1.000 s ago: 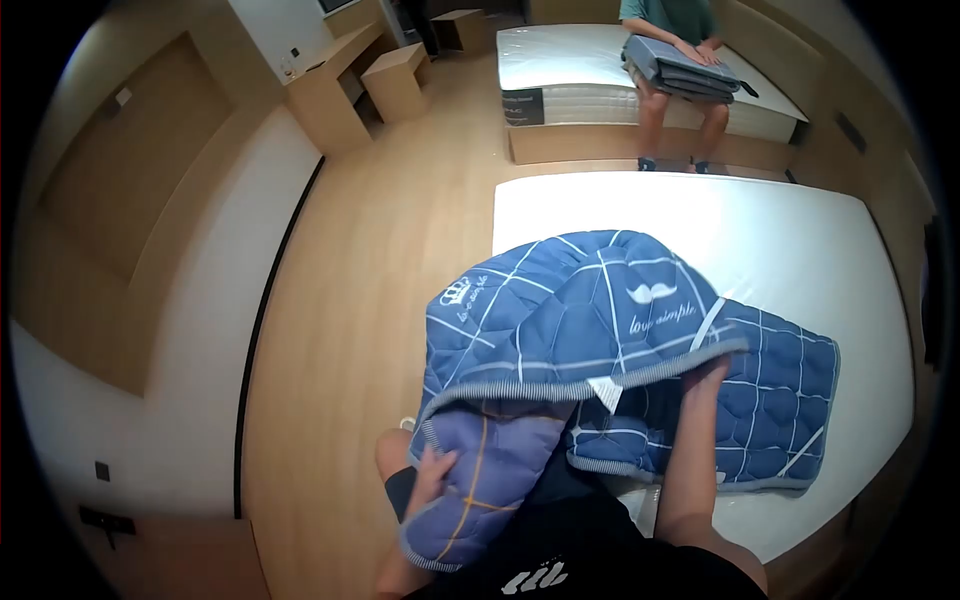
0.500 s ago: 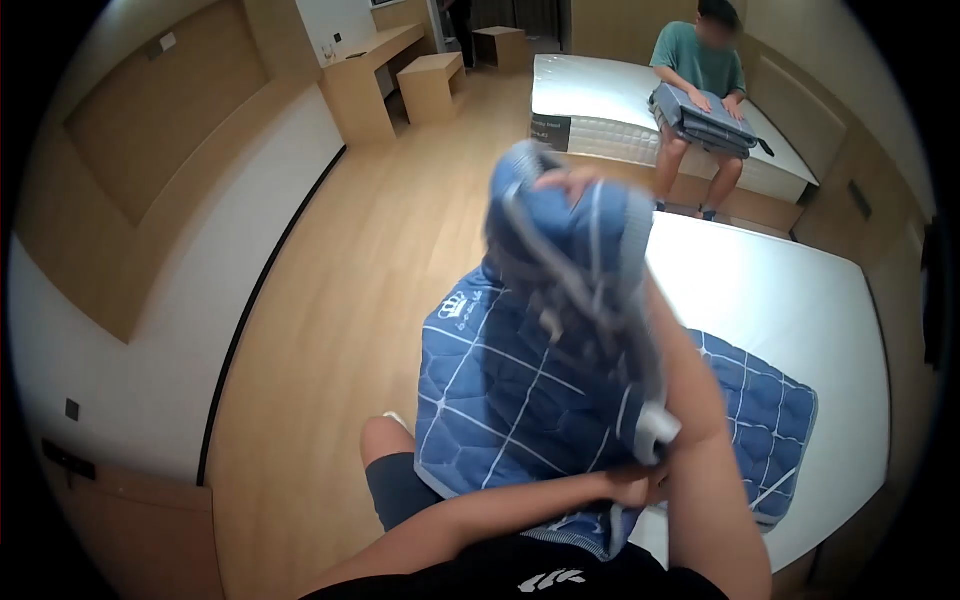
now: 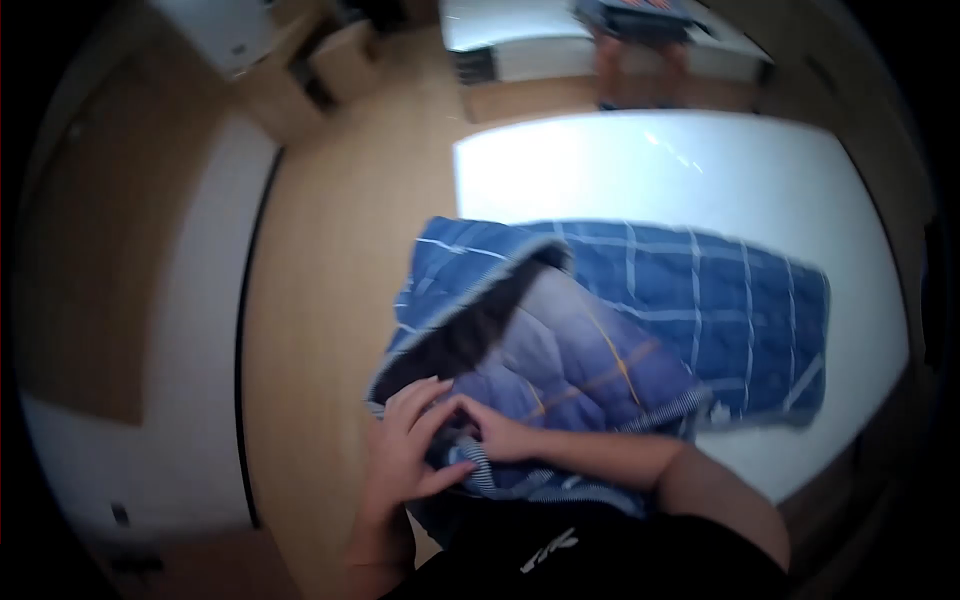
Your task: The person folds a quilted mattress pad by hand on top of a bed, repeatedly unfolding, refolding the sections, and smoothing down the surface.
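Observation:
A blue quilted mattress pad (image 3: 580, 340) with white grid lines is bunched over my lap, folded so that its purplish underside with yellow lines shows. At its near edge, my right hand (image 3: 497, 432) has its fingers curled round the cloth. Just left of it, my left hand (image 3: 405, 445) has thumb and fingers apart in a C shape by the striped border (image 3: 478, 468). The rest of the pad lies flat to the right. Some fingertips are hidden by cloth, and the picture is slightly blurred.
The pad lies across a white mattress (image 3: 650, 165). Beyond it, a person's legs (image 3: 640, 70) show at another bed (image 3: 540, 60), under a folded grey-blue bundle (image 3: 632, 18). Wooden floor (image 3: 330, 280) runs along the left, with wooden furniture (image 3: 345, 60) at the back.
My raised right hand has come down and towards me with the pad. My left hand has moved left. The pad's underside now shows, and the view has tilted down.

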### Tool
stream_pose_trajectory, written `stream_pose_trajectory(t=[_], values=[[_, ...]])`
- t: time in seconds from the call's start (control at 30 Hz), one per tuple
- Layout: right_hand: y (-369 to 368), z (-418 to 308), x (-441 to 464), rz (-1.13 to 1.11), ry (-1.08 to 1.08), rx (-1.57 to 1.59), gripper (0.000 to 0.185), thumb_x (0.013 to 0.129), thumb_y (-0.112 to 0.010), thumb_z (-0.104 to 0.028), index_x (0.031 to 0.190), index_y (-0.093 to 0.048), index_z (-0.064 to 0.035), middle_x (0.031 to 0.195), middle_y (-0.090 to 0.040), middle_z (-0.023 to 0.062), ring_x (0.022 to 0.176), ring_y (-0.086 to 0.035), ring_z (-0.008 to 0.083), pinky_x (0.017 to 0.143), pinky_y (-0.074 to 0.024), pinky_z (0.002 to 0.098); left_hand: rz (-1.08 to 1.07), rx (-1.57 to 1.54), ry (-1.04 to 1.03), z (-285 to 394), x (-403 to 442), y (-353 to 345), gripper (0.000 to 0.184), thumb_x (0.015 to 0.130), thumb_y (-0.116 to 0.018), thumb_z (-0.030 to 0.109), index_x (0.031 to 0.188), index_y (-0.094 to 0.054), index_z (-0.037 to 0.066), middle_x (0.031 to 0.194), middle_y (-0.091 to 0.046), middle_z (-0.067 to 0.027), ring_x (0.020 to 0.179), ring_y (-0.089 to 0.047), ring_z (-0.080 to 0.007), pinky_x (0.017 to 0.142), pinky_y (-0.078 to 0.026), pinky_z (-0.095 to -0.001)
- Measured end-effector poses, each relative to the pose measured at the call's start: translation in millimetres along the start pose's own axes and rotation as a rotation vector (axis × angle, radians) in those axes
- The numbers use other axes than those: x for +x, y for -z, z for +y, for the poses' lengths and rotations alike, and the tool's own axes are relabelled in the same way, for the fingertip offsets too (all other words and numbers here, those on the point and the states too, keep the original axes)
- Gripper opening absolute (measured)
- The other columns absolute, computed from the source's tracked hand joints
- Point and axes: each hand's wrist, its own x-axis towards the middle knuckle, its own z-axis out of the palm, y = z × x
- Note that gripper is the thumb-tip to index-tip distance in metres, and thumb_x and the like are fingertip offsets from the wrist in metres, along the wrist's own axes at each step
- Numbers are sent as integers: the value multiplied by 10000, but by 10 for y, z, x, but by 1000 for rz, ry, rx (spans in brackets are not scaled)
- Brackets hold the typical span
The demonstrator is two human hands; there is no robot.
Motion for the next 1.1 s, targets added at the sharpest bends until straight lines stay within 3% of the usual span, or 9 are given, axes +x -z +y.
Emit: stream_pose_trajectory(t=[0.03, 0.1, 0.23, 0.4, 0.47, 0.57, 0.7, 0.83, 1.1], values=[[45, -21, -21, 55, -98, -53, 805, 810, -794, -100, 1452, -308, -90, 1302, -495, 106, 1148, -569, 197, 937, -516, 344, -169, -42, 22, -43, 74, -113, 654, 733, -799, 436, 1209, -611, 30, 1341, -573, -177, 1254, -530, -388, 1027, -410, -473], [168, 85, -69, 227, 162, 29, 773, 835, -757, -48, 1471, -320, -99, 1301, -500, 93, 1046, -631, 144, 825, -528, 298, -183, -104, -40, -213, 11, -405, 645, 694, -817, 482, 1115, -645, 24, 1255, -627, -166, 1169, -579, -369, 975, -433, -460], [708, -285, -490, 377, -132, 55, 537, 986, -620, -243, 1409, -379, -17, 1130, -563, 105, 820, -700, 169, 667, -539, 257, -219, -79, 69, -470, -312, -616, 511, 622, -889, 387, 785, -540, 52, 871, -676, -119, 743, -608, -325, 695, -463, -400], [1465, -1189, -1493, 903, 219, -103, 352, 966, -630, -178, 1255, -513, -14, 994, -646, 147, 749, -702, 214, 634, -572, 315, 153, -596, 24, -843, -706, -481, 552, 738, -850, 457, 844, -465, 76, 720, -567, -89, 620, -458, -203, 640, -361, -368], [1997, -1297, -2105, 1232, 203, -644, 310, 935, -653, -188, 1189, -593, -23, 994, -660, 97, 774, -686, 171, 677, -557, 319, 381, -580, -82, -919, -650, -380, 586, 771, -818, 498, 897, -422, 85, 720, -508, -75, 635, -429, -195, 647, -325, -371], [2657, -1312, -3449, 1488, -130, -1703, 395, 776, -615, -75, 1170, -630, -42, 1160, -645, 165, 1091, -607, 326, 930, -494, 431, 552, -528, -140, -842, -434, -57, 606, 837, -735, 565, 832, -346, 100, 698, -447, -51, 618, -398, -168, 628, -300, -354], [2679, -1114, -4980, 1899, -1033, -1814, 472, 828, -580, -80, 1288, -601, -184, 1279, -599, 76, 1200, -548, 352, 998, -470, 470, 681, -535, -188, -700, -261, 71, 559, 871, -690, 546, 812, -361, 98, 688, -443, -49, 605, -416, -165, 633, -299, -351], [2842, -838, -5837, 1745, -984, -1700, 765, 759, -620, 43, 1471, -448, -181, 1461, -445, 198, 1255, -507, 414, 1061, -435, 477, 560, -467, -129, -862, -393, 201, 549, 843, -729, 531, 804, -383, 106, 684, -466, -51, 595, -430, -164, 633, -308, -352], [2536, -1133, -6290, 1664, -1234, -1643, 1014, 722, -735, -40, 1581, -222, -208, 1637, -236, 94, 1432, -311, 433, 1188, -294, 500, 627, -449, -187, -607, -321, 208, 589, 760, -823, 540, 802, -401, 132, 680, -513, -18, 597, -478, -151, 618, -325, -321]])
